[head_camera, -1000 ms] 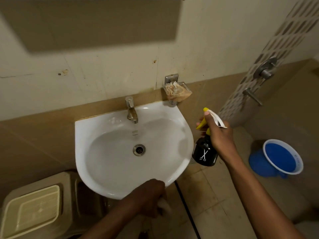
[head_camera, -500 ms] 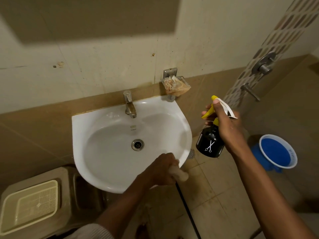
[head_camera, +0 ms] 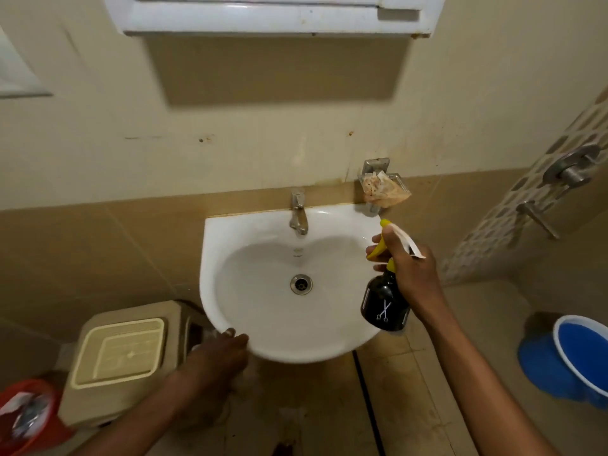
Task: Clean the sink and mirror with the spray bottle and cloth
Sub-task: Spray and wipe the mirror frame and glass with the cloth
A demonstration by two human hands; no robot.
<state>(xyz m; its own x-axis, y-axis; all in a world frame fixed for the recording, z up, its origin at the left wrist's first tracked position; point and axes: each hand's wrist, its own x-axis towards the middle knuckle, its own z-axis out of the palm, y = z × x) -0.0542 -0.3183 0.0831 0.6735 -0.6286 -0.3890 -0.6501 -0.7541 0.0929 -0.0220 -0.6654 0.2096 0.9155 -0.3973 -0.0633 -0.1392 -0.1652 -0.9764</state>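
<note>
A white wall sink (head_camera: 210,258) with a steel tap (head_camera: 298,216) and a drain (head_camera: 301,284) fills the middle. My left hand (head_camera: 220,357) presses against the sink's front-left rim, closed on a pale cloth (head_camera: 206,340) that is mostly hidden under the fingers. My right hand (head_camera: 411,274) holds a black spray bottle (head_camera: 385,307) with a yellow trigger over the sink's right edge, nozzle pointing toward the wall. The underside of the white mirror cabinet (head_camera: 276,18) shows at the top; the mirror face is out of sight.
A soap holder (head_camera: 383,189) with a crumpled wrapper hangs right of the tap. A beige lidded bin (head_camera: 121,353) stands below left, a red bucket (head_camera: 26,413) beside it. A blue bucket (head_camera: 579,357) sits on the floor right. Shower valves (head_camera: 572,171) jut from the right wall.
My left hand with the cloth slid along the front rim from the right side to the left. The spray bottle came in over the sink's right edge. The view tilted up, showing the cabinet.
</note>
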